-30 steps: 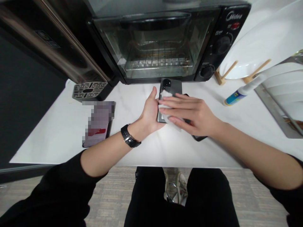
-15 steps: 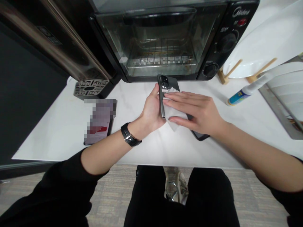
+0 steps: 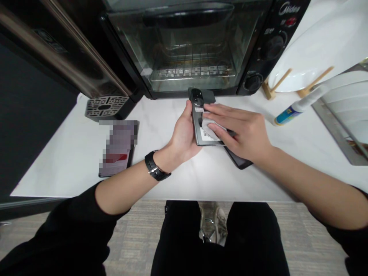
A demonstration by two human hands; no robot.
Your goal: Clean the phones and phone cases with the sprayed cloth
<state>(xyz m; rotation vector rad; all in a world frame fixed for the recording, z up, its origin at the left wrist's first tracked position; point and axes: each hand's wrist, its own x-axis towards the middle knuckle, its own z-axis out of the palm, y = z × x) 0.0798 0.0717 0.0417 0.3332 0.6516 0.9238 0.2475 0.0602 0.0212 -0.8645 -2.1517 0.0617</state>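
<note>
A dark grey smartphone [image 3: 198, 120] lies back side up in my left hand [image 3: 184, 132], its camera bump at the far end and white stickers on its back. My left thumb runs along its left edge; the other fingers are hidden underneath. Pinched in my right hand [image 3: 241, 130] is a crumpled white wipe [image 3: 211, 127], pressed on the phone's back. Below my right hand, a second dark phone [image 3: 240, 159] rests on the counter, partly covered. Another phone [image 3: 116, 151] with a lit, blurred screen lies to the left.
A black toaster oven [image 3: 189, 50] stands behind my hands. At left is a dark machine with a drip tray [image 3: 106, 107]. To the right are a blue-and-white bottle [image 3: 289, 115], a wooden plate stand [image 3: 268, 92] and white plates [image 3: 349, 99]. The white counter's [image 3: 178, 186] front edge is near me.
My right hand has bunched the wipe, which was spread over the phone, into a smaller wad. More of the phone's back and its stickers now show.
</note>
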